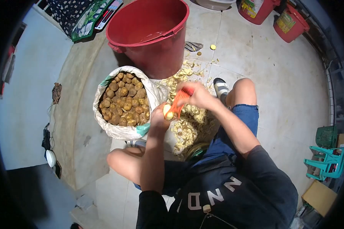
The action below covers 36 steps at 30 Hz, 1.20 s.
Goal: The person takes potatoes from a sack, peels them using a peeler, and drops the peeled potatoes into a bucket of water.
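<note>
My left hand point(158, 117) is closed around a partly peeled potato point(167, 112), whose pale yellow flesh shows. In my right hand point(198, 96) is an orange-red peeler point(178, 105), its head against or very near the potato; the exact contact is blurred. Just left of my hands stands a white woven sack point(107, 129) with its rim rolled back, holding many brown unpeeled potatoes point(122, 99). Below both hands, between my legs, lies a heap of peelings point(191, 128).
A large red bucket point(153, 57) stands beyond the sack. A yellow peeled piece point(213, 47) lies on the tiles near it. Smaller red buckets point(290, 24) are at the far right. Teal plastic stools point(326, 162) stand at the right edge.
</note>
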Each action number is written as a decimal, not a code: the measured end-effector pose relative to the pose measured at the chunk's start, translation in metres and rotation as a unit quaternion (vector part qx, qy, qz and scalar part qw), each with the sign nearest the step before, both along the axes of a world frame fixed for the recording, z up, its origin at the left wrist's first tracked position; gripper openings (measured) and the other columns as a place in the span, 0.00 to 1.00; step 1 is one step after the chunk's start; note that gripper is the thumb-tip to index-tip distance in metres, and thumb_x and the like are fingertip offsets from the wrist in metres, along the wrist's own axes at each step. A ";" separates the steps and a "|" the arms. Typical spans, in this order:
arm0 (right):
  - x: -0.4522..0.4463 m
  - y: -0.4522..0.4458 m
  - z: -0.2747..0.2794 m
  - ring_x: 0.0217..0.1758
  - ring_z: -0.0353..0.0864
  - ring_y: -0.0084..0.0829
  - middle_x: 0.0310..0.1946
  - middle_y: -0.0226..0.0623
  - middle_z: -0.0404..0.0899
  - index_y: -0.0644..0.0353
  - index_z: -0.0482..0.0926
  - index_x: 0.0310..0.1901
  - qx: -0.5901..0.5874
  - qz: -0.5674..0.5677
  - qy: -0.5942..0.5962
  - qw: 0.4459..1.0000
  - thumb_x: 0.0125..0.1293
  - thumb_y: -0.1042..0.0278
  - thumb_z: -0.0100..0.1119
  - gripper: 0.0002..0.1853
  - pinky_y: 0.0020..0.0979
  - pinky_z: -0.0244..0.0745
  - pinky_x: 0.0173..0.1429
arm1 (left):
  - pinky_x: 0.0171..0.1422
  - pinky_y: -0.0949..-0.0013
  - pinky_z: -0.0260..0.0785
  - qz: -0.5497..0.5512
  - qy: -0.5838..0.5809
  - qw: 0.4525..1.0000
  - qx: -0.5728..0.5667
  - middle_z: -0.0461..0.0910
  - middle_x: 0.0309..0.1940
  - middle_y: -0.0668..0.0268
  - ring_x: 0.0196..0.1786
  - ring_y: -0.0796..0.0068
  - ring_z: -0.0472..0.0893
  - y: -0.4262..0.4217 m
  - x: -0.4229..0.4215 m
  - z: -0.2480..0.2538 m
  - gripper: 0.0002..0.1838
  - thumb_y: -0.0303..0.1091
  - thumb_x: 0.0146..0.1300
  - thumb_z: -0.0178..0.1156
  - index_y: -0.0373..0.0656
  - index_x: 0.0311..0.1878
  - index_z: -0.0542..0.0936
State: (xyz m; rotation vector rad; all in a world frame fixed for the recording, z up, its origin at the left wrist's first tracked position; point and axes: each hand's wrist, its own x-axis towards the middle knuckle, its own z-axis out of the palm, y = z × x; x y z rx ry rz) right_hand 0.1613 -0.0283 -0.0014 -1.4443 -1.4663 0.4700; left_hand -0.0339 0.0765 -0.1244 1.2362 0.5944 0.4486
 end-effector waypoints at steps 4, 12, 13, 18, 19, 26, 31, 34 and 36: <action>0.013 0.010 -0.012 0.38 0.82 0.26 0.37 0.34 0.84 0.63 0.79 0.45 -0.029 -0.073 0.014 0.997 0.48 0.66 0.79 0.24 0.29 0.78 0.47 | 0.32 0.64 0.75 -0.006 0.001 0.965 -0.263 0.79 0.33 0.56 0.31 0.67 0.80 -0.010 0.000 0.050 0.13 0.33 0.73 0.45 0.32 0.47 0.73; -0.001 -0.001 0.001 0.38 0.80 0.23 0.33 0.31 0.83 0.61 0.78 0.48 -0.047 -0.024 -0.057 0.997 0.46 0.63 0.80 0.28 0.32 0.77 0.44 | 0.32 0.67 0.75 0.034 0.010 0.988 -0.153 0.79 0.32 0.60 0.30 0.69 0.80 -0.015 0.005 0.051 0.13 0.33 0.72 0.49 0.32 0.47 0.75; 0.011 0.006 -0.015 0.38 0.80 0.23 0.34 0.31 0.83 0.60 0.78 0.48 -0.063 -0.077 0.022 0.995 0.46 0.63 0.80 0.27 0.32 0.77 0.44 | 0.32 0.67 0.75 0.068 0.011 0.960 -0.272 0.79 0.32 0.60 0.30 0.70 0.80 -0.020 0.008 0.065 0.12 0.33 0.72 0.51 0.32 0.46 0.75; 0.001 -0.001 -0.001 0.40 0.80 0.24 0.35 0.31 0.83 0.60 0.78 0.47 -0.043 -0.007 0.018 0.999 0.46 0.62 0.80 0.27 0.33 0.76 0.47 | 0.31 0.68 0.74 0.176 -0.008 0.913 -0.369 0.78 0.28 0.61 0.27 0.71 0.78 -0.022 0.014 0.073 0.11 0.33 0.72 0.51 0.33 0.42 0.76; -0.004 -0.003 -0.003 0.41 0.79 0.24 0.35 0.30 0.83 0.61 0.78 0.46 -0.039 0.025 -0.044 0.998 0.46 0.62 0.81 0.27 0.33 0.75 0.49 | 0.30 0.67 0.74 0.149 -0.003 0.933 -0.328 0.78 0.29 0.61 0.27 0.71 0.78 -0.023 0.015 0.077 0.11 0.33 0.72 0.50 0.34 0.43 0.76; 0.008 0.002 -0.013 0.40 0.80 0.21 0.33 0.30 0.82 0.63 0.77 0.46 -0.075 -0.011 0.118 0.990 0.45 0.64 0.81 0.28 0.29 0.76 0.47 | 0.26 0.67 0.72 0.137 -0.002 0.936 -0.323 0.77 0.30 0.61 0.27 0.68 0.78 -0.023 0.014 0.076 0.15 0.37 0.76 0.43 0.34 0.46 0.75; 0.030 0.010 -0.022 0.39 0.80 0.21 0.35 0.33 0.83 0.64 0.77 0.46 -0.092 -0.115 0.164 0.975 0.45 0.66 0.81 0.27 0.29 0.76 0.46 | 0.32 0.67 0.72 0.091 -0.005 0.947 -0.308 0.76 0.31 0.60 0.28 0.69 0.76 -0.023 0.005 0.061 0.14 0.36 0.76 0.42 0.34 0.43 0.73; 0.016 0.004 -0.020 0.44 0.81 0.22 0.38 0.33 0.83 0.64 0.78 0.46 -0.097 -0.020 0.182 0.978 0.46 0.67 0.81 0.26 0.30 0.77 0.49 | 0.28 0.69 0.67 0.056 -0.060 0.914 -0.397 0.74 0.27 0.63 0.24 0.72 0.73 -0.015 0.006 0.060 0.15 0.38 0.75 0.42 0.37 0.40 0.72; 0.000 -0.002 -0.008 0.48 0.82 0.28 0.41 0.34 0.84 0.60 0.80 0.49 -0.031 0.021 -0.056 0.998 0.46 0.61 0.81 0.29 0.32 0.76 0.53 | 0.29 0.70 0.68 0.086 -0.004 0.928 -0.363 0.73 0.27 0.62 0.26 0.72 0.73 -0.019 0.017 0.075 0.16 0.40 0.76 0.41 0.38 0.40 0.71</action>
